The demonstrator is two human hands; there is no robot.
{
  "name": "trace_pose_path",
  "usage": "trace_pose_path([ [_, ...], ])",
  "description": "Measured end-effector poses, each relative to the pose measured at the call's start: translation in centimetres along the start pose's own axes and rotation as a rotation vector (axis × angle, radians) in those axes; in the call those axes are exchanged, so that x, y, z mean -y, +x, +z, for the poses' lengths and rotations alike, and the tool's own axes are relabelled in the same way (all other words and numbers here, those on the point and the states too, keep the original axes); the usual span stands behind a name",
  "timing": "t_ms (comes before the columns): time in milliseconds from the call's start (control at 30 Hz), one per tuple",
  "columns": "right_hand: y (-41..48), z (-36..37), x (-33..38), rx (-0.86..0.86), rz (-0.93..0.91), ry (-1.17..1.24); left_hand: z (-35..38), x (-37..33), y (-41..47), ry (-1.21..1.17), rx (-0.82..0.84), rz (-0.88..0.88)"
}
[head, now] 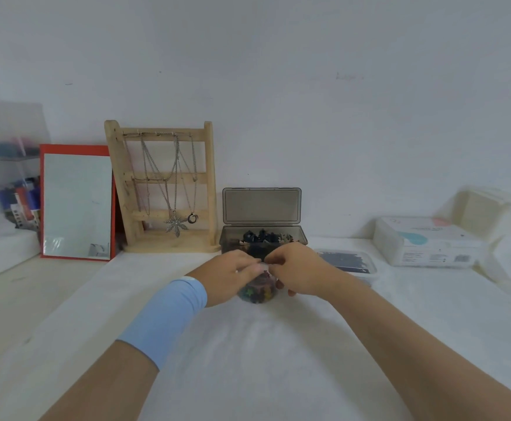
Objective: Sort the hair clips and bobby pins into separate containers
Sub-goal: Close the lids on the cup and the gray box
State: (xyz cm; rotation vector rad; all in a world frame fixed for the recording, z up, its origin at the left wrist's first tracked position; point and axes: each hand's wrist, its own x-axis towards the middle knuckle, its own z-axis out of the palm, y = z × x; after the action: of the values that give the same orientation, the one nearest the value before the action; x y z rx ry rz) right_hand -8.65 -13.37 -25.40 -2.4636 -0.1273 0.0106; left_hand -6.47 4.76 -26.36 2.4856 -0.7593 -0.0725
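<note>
Both forearms reach forward over the white cloth-covered table (248,344), meeting at a small clear round jar (258,291) of multicoloured hair clips. The left hand (230,276), with a light-blue wrist sleeve (169,317) behind it, wraps its curled fingers around the jar's left side. The right hand (299,273) closes over the jar's top and right side. Just behind stands a smoky grey plastic box (262,235), its lid raised, holding dark clips. To the right lies a shallow clear tray (347,262) of dark bobby pins. Print on the white carton (424,241) is unreadable. A plain white wall backs the table.
</note>
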Motion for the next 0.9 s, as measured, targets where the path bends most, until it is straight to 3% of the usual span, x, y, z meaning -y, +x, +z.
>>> trace_pose_path([
  [300, -0.2, 1.0, -0.7, 0.222, -0.052, -0.272, 1.5, 0.4, -0.4, 0.263, 0.073, 0.004],
  [533, -0.6, 0.9, -0.8, 0.144, -0.051, -0.165, 1.6, 0.2, -0.4, 0.263, 0.052, -0.02],
  [767, -0.5, 0.5, 0.5, 0.157, 0.025, -0.269, 0.6, -0.6, 0.1, 0.33, 0.104, -0.078],
  [833, -0.5, -0.2, 0.7, 0.099, -0.004, -0.226, -0.2, -0.9, 0.4, 0.336, 0.11, -0.081],
  [900, 0.0, -1.6, 0.8, -0.071, -0.073, -0.23, -1.2, -1.2, 0.9, 0.281, 0.033, -0.047],
])
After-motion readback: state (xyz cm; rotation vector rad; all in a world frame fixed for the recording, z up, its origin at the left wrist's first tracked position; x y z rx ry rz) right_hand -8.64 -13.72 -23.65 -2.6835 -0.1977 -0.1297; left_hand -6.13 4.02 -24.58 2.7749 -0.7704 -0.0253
